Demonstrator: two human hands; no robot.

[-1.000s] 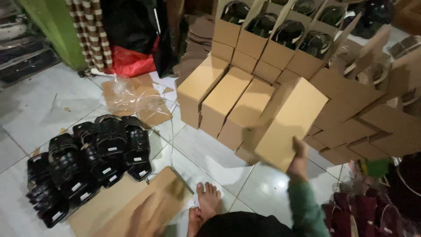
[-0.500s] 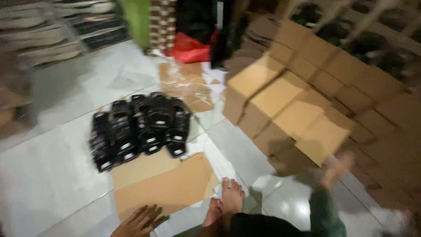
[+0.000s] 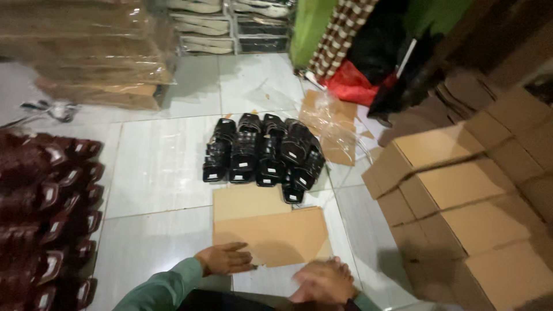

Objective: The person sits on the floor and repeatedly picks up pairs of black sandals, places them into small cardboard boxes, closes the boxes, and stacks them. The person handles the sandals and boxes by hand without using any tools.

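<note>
A view from above of a tiled floor (image 3: pixel 155 167) in a dim storeroom. The person's left hand (image 3: pixel 226 259), in a green sleeve, lies open with fingers spread, its fingertips touching the near edge of a flat sheet of brown cardboard (image 3: pixel 268 227) that rests on the floor — its grip is closed on nothing. The right hand (image 3: pixel 325 281) is blurred, low in the frame just beside the cardboard's near right corner; whether its grip is open or closed cannot be told. Just beyond the cardboard's far edge stands a cluster of black sandals (image 3: pixel 262 152), packed upright in rows. To the right, plain brown cardboard boxes (image 3: pixel 461 196) are stacked in a stepped pile. On the left edge lie rows of dark red sandals (image 3: pixel 49 213). Farther back, a crumpled clear plastic sheet (image 3: pixel 331 124) lies on another piece of cardboard, near a red bag (image 3: pixel 351 86).
</note>
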